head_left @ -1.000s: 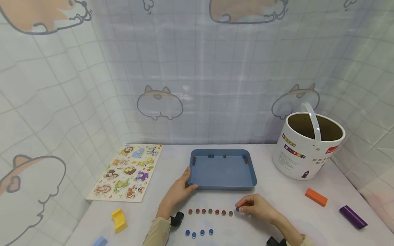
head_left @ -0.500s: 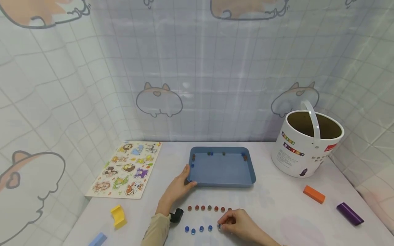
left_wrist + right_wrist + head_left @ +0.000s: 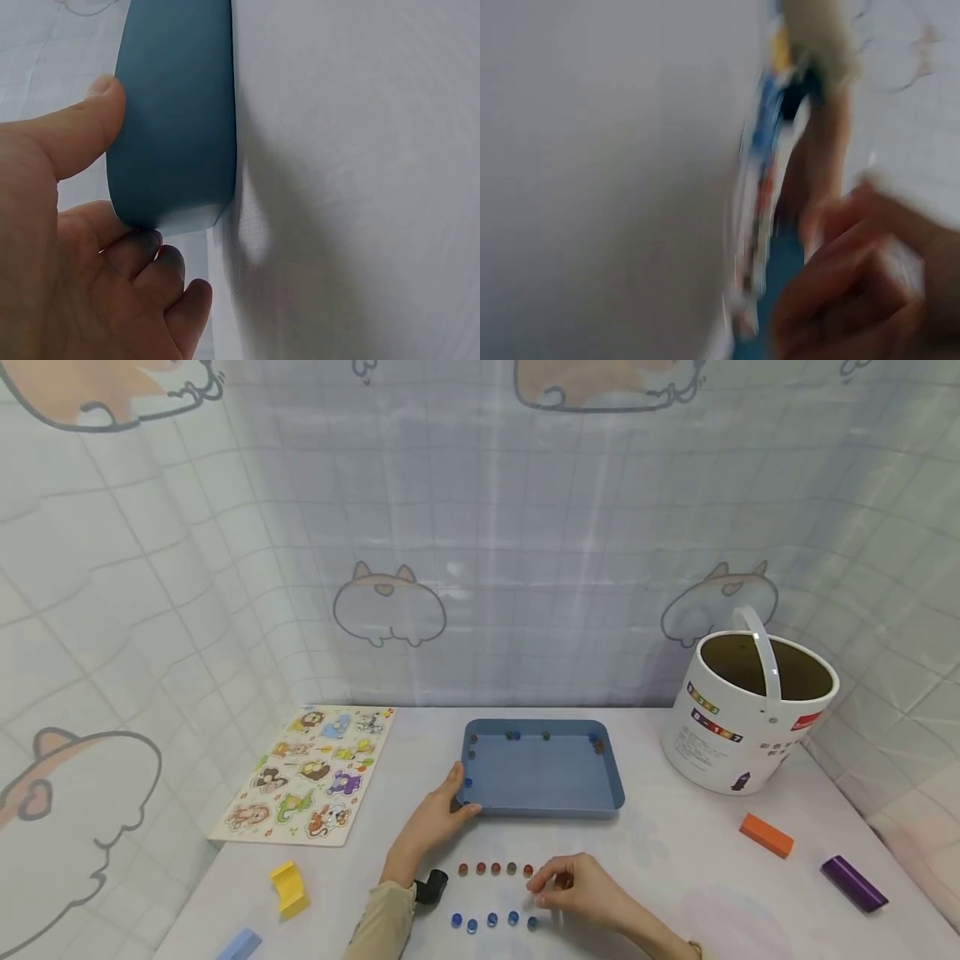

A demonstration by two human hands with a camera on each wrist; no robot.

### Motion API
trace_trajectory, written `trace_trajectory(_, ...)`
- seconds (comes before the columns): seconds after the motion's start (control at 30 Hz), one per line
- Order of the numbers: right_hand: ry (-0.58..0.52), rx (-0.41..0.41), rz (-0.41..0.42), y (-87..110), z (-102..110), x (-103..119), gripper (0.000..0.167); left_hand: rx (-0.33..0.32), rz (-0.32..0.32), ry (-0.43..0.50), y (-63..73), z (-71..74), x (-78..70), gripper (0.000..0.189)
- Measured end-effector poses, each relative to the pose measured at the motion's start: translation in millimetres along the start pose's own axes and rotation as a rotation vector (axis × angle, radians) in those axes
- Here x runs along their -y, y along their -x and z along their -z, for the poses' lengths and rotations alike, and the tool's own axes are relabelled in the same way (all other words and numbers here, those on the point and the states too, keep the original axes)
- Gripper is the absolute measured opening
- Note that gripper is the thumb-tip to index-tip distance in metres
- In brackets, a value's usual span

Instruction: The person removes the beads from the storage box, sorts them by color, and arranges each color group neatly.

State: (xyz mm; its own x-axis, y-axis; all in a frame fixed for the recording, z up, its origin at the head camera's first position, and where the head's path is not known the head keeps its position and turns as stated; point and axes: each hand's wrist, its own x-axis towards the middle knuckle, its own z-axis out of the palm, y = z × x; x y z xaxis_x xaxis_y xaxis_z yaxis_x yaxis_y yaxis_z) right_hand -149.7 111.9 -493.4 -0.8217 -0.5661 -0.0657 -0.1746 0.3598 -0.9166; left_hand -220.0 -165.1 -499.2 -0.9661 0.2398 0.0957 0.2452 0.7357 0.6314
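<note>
My left hand point(image 3: 431, 822) grips the near left corner of the blue tray point(image 3: 543, 777), thumb against its wall point(image 3: 176, 112) in the left wrist view. Several small marbles lie along the tray's edges. In front of the tray is a row of reddish and dark marbles point(image 3: 496, 868); nearer to me runs a row of blue marbles point(image 3: 492, 919). The rightmost marble point(image 3: 532, 923) of that near row lies just below the fingertips of my right hand point(image 3: 585, 893). Nothing shows between those loosely bent fingers, which cover the right end of the reddish row. The right wrist view is blurred.
An animal puzzle board point(image 3: 307, 777) lies at the left, with a yellow block point(image 3: 289, 890) and a light blue block point(image 3: 240, 945) nearer. At the right stand a white bucket point(image 3: 712, 727), an orange block point(image 3: 767, 835) and a purple block point(image 3: 853, 883).
My right hand moved left and nearer with a blue marble, set it at the right end of the blue row, let go and lifted slightly away. The left hand stays on the tray.
</note>
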Motion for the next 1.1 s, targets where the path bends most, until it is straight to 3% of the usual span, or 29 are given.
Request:
trace_trajectory(0.17,-0.020,-0.027,0.081,-23.3,30,12,0.021,-0.002,-0.008,-0.007,0.2,-1.0,0.5,0.086)
trace_trajectory(0.3,0.032,-0.048,0.119,-56.8,50,14,0.027,0.003,0.003,-0.003,-0.2,0.9,0.5,0.087)
trace_trajectory(0.5,0.128,0.017,0.119,-110.7,66,16,0.028,0.005,0.020,0.002,-0.3,1.4,0.4,0.089)
trace_trajectory(0.63,0.173,0.081,0.076,-138.0,61,21,0.026,0.022,0.031,0.007,0.6,1.7,0.4,0.090)
trace_trajectory(0.8,0.237,0.077,0.118,-163.4,43,26,0.021,0.015,0.011,0.001,0.3,1.9,0.8,0.088)
trace_trajectory(1.1,0.323,0.078,0.122,-183.7,11,23,0.009,0.014,-0.002,0.014,-1.1,0.6,0.5,0.087)
